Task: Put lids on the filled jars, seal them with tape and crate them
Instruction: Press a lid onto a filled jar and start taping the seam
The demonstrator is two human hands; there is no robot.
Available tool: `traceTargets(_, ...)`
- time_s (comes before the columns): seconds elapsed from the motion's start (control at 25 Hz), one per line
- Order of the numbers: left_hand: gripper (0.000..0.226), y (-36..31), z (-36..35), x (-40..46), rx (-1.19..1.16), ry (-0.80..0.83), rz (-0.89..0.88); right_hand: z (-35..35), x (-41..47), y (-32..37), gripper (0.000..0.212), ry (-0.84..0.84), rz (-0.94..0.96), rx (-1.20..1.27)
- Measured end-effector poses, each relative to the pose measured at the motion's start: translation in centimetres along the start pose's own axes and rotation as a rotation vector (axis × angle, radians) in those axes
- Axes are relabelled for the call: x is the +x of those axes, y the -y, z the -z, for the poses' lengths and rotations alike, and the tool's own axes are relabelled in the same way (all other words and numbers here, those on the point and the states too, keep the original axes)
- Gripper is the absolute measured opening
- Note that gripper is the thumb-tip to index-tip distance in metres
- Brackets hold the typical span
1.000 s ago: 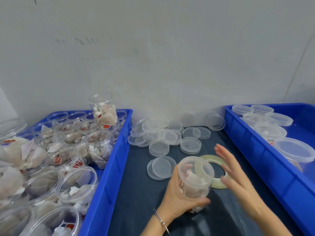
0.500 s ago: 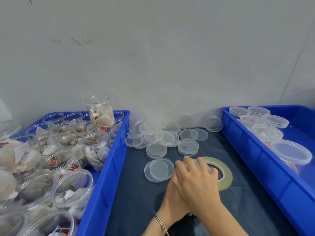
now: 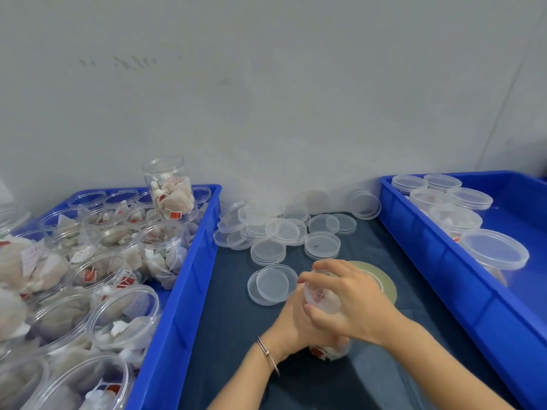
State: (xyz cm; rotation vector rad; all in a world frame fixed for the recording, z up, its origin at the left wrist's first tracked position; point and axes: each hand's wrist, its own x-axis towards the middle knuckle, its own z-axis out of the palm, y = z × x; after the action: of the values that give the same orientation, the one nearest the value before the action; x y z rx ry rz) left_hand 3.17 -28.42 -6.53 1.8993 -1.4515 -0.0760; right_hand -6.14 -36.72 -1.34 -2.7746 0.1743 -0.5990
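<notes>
At your left, a blue crate holds clear, open, round jars packed with pale sachets, one jar perched atop the others by the wall. On the dark mat between the crates, loose translucent lids lie scattered and overlapping, two just left of your hands. Your left hand, a thin bangle at the wrist, curls round the side of the filled jar at centre; your right hand wraps over its lidded top, hiding most of it. A pale tape roll lies flat just behind. At right, a second crate holds lidded jars.
</notes>
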Motion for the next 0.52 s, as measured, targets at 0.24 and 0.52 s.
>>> traceTargets(0.24,0.067,3.5,3.1,-0.4,-0.578,0.483,0.253,2.0,1.7,-0.8,0.045,0.354,0.216,0.238)
traceTargets(0.52,0.063,3.9,4.8,1.1,-0.527,0.788,0.183,1.7,3.0,-0.8,0.043,0.501,0.252,0.386)
